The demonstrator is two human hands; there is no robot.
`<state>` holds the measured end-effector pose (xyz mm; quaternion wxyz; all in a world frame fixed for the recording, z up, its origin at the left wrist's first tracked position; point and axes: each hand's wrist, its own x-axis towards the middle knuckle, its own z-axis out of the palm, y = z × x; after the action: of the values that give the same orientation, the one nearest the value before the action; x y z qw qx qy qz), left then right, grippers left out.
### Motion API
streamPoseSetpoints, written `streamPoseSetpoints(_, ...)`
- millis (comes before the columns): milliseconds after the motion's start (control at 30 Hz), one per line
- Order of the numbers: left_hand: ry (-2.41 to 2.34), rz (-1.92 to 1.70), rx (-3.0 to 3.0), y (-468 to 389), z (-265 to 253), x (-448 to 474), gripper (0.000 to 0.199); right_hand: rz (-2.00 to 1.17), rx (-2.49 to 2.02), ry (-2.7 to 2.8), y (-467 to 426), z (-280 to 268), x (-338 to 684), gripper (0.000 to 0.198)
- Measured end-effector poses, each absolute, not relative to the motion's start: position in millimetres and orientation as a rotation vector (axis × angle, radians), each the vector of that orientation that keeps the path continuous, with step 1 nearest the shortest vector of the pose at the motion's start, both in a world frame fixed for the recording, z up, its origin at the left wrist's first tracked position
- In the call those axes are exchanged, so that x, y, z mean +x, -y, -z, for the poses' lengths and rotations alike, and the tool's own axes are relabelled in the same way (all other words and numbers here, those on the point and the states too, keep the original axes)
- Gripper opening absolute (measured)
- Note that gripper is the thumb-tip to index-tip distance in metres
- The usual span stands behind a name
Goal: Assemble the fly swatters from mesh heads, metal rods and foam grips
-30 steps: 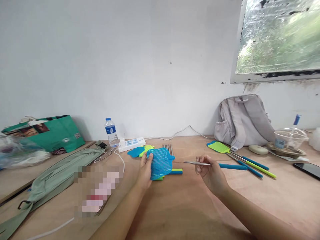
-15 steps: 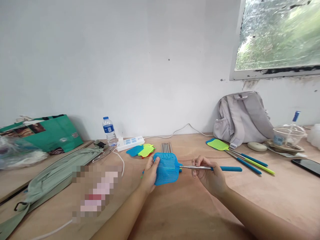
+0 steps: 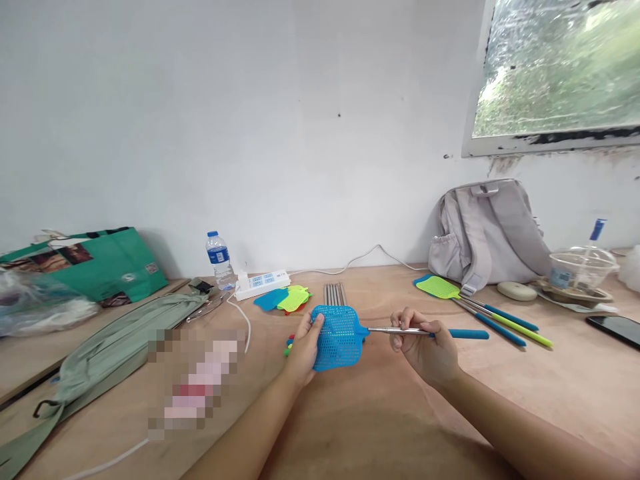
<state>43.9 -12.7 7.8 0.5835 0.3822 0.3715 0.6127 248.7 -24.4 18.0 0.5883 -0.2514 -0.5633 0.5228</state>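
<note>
Between my hands is a blue fly swatter point(image 3: 339, 339) with a perforated square head, a thin metal rod and a blue grip, held level above the table. My left hand point(image 3: 303, 347) pinches the head by its left edge. My right hand point(image 3: 425, 347) is closed around the metal rod, close to the blue grip. Behind the head lie several metal rods point(image 3: 334, 293) side by side, their near ends hidden. Loose blue, yellow-green and red swatter heads point(image 3: 294, 299) are piled to the left of the rods. More fly swatters point(image 3: 437, 288) lie together at the right.
A power strip point(image 3: 263, 285) and a water bottle point(image 3: 220, 261) stand at the back left, near a green bag point(image 3: 120, 267) and a grey-green strap bag point(image 3: 125, 333). At the right are a grey backpack point(image 3: 490, 233), a plastic cup point(image 3: 580, 270) and a phone point(image 3: 617, 331).
The view has shifted slightly. Both hands keep their hold on the fly swatter, which sits slightly further right. My right hand's grip looks nearly the same.
</note>
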Motion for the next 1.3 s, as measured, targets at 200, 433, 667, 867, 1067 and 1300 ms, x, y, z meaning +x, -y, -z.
streamPoseSetpoints(200, -0.867, -1.407, 0.895, 13.0, -8.0, 44.5, 0.031, -1.158, -0.613, 1.327, 24.8, -18.0, 248.8, 0.027)
streamPoseSetpoints(433, -0.873, -1.451, 0.86, 15.2, -13.4, 42.1, 0.037, -1.214, -0.621, 1.326, 19.7, -16.7, 252.0, 0.02)
streamPoseSetpoints(667, -0.739, -1.237, 1.004, 33.9, -22.9, 49.0, 0.068, -1.22, -0.605, 1.176, 16.0, -10.5, 252.5, 0.015)
streamPoseSetpoints(867, -0.754, -1.199, 1.071, 38.5, -17.2, 56.4, 0.071, -1.27, -0.574, 1.083, 16.9, -6.4, 249.6, 0.014)
streamPoseSetpoints(1067, -0.85, -1.212, 1.259, 42.1, -13.9, 58.3, 0.065, -1.361, -0.384, 0.939, 17.3, 3.8, 247.2, 0.015)
streamPoseSetpoints(1300, -0.912, -1.136, 1.579, 48.4, -7.6, 59.9, 0.042, -1.475, -0.317, 0.785, 13.8, 19.3, 246.0, 0.018)
